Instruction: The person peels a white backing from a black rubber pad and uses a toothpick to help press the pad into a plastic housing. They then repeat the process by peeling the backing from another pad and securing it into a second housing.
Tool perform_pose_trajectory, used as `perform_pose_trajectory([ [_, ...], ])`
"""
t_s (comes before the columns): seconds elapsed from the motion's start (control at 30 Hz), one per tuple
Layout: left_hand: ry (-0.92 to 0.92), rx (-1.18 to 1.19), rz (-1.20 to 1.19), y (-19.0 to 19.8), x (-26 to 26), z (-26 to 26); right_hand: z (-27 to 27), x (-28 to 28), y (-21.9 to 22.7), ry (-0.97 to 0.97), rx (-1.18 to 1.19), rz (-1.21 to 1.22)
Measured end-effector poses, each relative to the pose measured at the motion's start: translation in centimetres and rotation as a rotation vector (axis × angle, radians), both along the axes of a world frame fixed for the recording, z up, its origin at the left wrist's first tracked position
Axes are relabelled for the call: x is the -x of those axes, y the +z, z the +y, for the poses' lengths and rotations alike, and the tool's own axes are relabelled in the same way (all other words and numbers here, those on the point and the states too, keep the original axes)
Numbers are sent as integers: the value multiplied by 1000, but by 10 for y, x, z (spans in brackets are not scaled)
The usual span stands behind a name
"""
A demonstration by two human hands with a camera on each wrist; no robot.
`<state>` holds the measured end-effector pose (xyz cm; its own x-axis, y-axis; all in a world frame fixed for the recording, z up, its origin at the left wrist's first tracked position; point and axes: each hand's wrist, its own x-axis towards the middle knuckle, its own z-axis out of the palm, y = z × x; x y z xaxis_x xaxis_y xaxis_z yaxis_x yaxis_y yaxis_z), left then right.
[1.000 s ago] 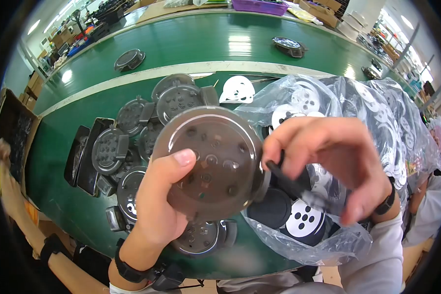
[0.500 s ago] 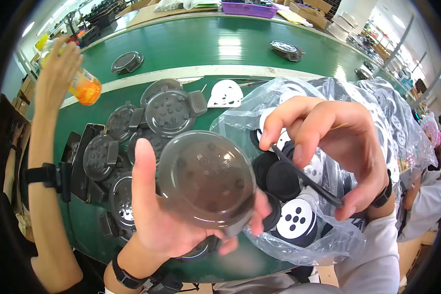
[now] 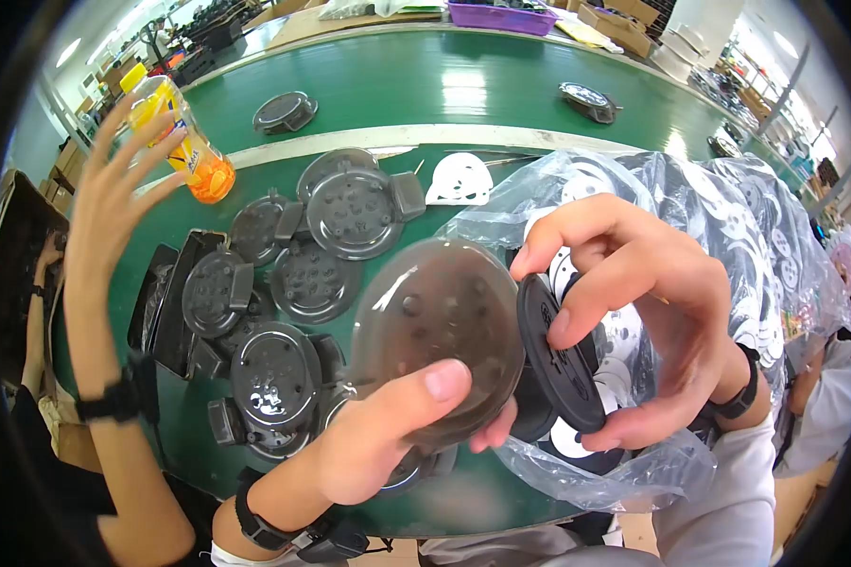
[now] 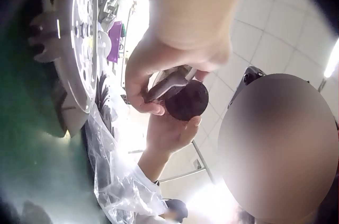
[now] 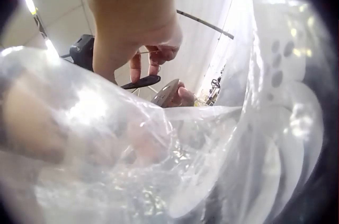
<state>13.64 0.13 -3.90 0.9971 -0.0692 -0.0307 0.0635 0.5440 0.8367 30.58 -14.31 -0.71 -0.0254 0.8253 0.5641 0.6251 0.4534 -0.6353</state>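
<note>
My left hand (image 3: 378, 439) holds a smoky see-through round plastic housing (image 3: 435, 331), its thumb across the near face. In my right hand (image 3: 652, 312) a thin black disc (image 3: 563, 364) with raised markings is pinched between fingers and thumb. The disc stands tilted right beside the housing's right edge. Seen from the left wrist, the black disc (image 4: 188, 101) is a dark round face just beyond the housing (image 4: 172, 83). From the right wrist, the disc (image 5: 143, 82) appears nearly edge-on under my fingertips.
Several similar housings (image 3: 355, 213) lie piled on the green table at left. A clear bag (image 3: 633, 180) of white and black discs spreads at right. Another person's hand (image 3: 113, 189) is beside an orange drink bottle (image 3: 203, 161). Two housings sit on the conveyor (image 3: 378, 85) behind.
My right hand has turned the black disc from nearly edge-on to show its face and brought it beside the housing. My left thumb now lies over the housing. The bottle, earlier higher, has come down.
</note>
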Motion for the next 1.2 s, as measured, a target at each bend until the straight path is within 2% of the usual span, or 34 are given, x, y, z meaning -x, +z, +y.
perform_pose_trajectory([
  [0.03,0,-2,-4,0,-1,-1,-1,2,2,0,-2,-4],
  [0.13,160,-101,-161,0,-7,-7,-4,10,4,-115,16,-60],
  [0.17,69,-125,-131,-1,-8,-3,-4,11,2,-126,13,-77],
  [0.27,100,-35,-69,4,-3,-9,-3,15,1,-144,77,-90],
  [0.33,79,-1,-20,4,2,-8,2,13,-7,-55,-78,-42],
  [0.37,55,32,34,4,4,-8,-1,15,-5,-53,-73,-42],
  [0.43,61,35,61,6,4,-8,-9,22,2,-118,149,-24],
  [0.6,179,113,135,-5,7,-17,-6,27,-4,-118,188,-62],
  [0.67,70,-27,216,0,5,-12,-5,27,-3,-127,140,-55],
  [0.73,88,-19,228,3,4,-13,-7,26,4,-170,240,-221],
  [0.8,45,2,312,7,3,-15,-6,27,3,-173,230,-241],
  [0.9,15,-87,314,11,0,-12,-5,26,2,-179,206,-275],
  [1.03,21,-90,298,9,1,-13,-4,27,1,-198,161,-331],
  [1.1,66,0,299,8,1,-15,-3,26,1,-199,162,-340],
  [1.2,66,-48,278,10,-1,-15,-2,27,-1,-210,158,-347],
])
